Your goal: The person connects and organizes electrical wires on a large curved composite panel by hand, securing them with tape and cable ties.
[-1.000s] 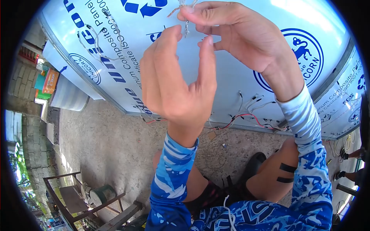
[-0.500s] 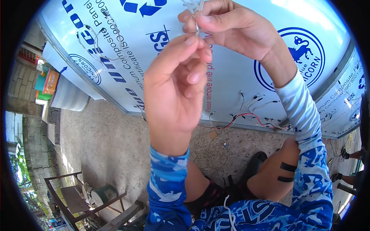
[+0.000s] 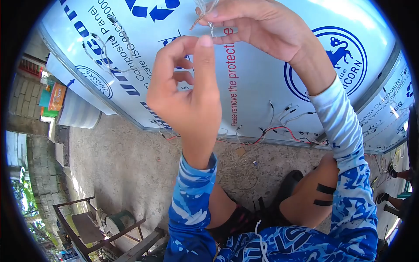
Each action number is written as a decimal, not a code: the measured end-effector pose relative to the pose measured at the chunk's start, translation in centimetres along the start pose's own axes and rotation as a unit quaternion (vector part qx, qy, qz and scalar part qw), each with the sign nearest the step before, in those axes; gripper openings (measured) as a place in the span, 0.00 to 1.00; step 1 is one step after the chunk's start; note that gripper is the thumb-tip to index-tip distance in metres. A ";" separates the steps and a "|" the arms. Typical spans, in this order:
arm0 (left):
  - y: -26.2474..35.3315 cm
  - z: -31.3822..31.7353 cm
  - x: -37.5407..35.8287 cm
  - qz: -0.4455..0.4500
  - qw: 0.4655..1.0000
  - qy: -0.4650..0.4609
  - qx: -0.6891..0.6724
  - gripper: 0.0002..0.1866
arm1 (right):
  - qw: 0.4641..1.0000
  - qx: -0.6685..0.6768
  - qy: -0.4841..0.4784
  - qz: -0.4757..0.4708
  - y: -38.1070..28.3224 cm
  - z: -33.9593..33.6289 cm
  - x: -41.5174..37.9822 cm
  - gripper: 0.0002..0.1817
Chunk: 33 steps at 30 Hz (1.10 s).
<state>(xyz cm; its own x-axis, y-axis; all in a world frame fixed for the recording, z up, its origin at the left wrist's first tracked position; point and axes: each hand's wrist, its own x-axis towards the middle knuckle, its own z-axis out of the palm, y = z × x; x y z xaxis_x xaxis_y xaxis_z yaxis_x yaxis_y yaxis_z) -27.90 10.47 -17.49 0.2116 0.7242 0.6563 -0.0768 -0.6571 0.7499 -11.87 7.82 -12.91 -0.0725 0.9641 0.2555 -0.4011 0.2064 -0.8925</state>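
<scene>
Behind both hands, a white panel (image 3: 262,74) reads "UNICORN" and "Please remove the protect…".
Right hand (image 3: 257,30) pinches thin wires (image 3: 208,13); left hand (image 3: 185,91) is half curled just below, holding nothing.

Left hand (image 3: 185,98) dropped slightly off wire ends (image 3: 208,24), fingers uncurled; right hand (image 3: 262,28) shifted up.

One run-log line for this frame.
right hand: pinching thin wires | left hand: fingertips just below wires | behind: composite panel
</scene>
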 end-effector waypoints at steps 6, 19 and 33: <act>0.6 -0.1 0.4 -0.171 0.953 0.017 -0.250 0.15 | 0.996 -0.084 -0.017 -0.001 0.7 0.0 0.6 0.04; -0.2 -1.8 1.0 -0.257 0.858 -0.110 -0.430 0.11 | 0.981 -0.158 -0.085 -0.076 -0.3 0.6 -0.2 0.07; 0.3 -1.8 1.0 -0.271 0.852 -0.095 -0.438 0.09 | 0.985 -0.166 -0.009 -0.037 -0.3 1.4 -0.1 0.07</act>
<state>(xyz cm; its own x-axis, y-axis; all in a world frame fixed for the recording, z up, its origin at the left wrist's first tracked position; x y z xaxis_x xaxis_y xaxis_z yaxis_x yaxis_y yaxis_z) -29.45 11.38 -16.42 0.5945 0.7701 0.2315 -0.5978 0.2308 0.7677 -13.03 7.40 -12.11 -0.0718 0.9417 0.3286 -0.0845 0.3225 -0.9428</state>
